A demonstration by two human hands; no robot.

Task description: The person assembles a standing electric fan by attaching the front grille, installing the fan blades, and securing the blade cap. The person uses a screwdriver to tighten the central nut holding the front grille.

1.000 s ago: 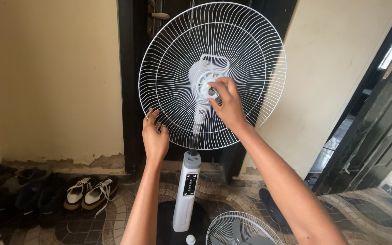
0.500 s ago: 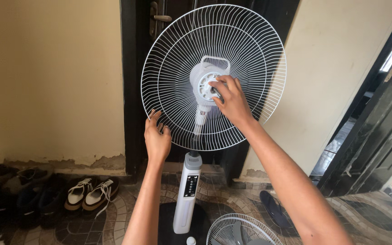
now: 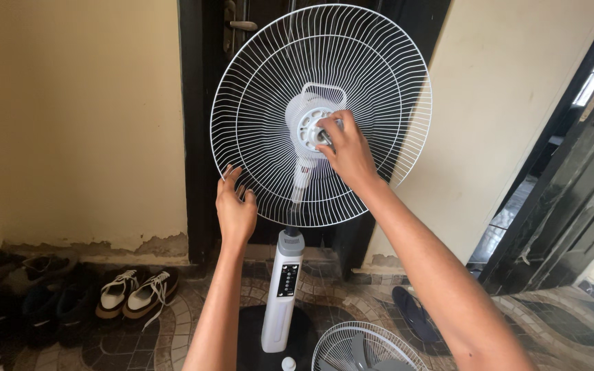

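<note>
A white standing fan faces me with only its rear wire guard (image 3: 269, 103) mounted. My right hand (image 3: 346, 150) pinches the round white hub ring (image 3: 311, 127) around the motor shaft at the guard's middle. My left hand (image 3: 235, 209) holds the guard's lower left rim, fingers curled on the wires. The fan's white column (image 3: 283, 288) with a dark control panel stands on a black round base (image 3: 249, 336). A second wire guard (image 3: 366, 347) with grey blades inside lies on the floor at the bottom, near the base.
A dark door with a metal handle (image 3: 242, 25) stands behind the fan. Several shoes (image 3: 128, 292) line the wall at lower left. A dark sandal (image 3: 414, 312) lies on the patterned tile floor to the right. A dark metal gate (image 3: 572, 199) is at right.
The view has shifted slightly. My right hand's fingers have turned a little at the hub. My left hand stays on the guard's lower rim.
</note>
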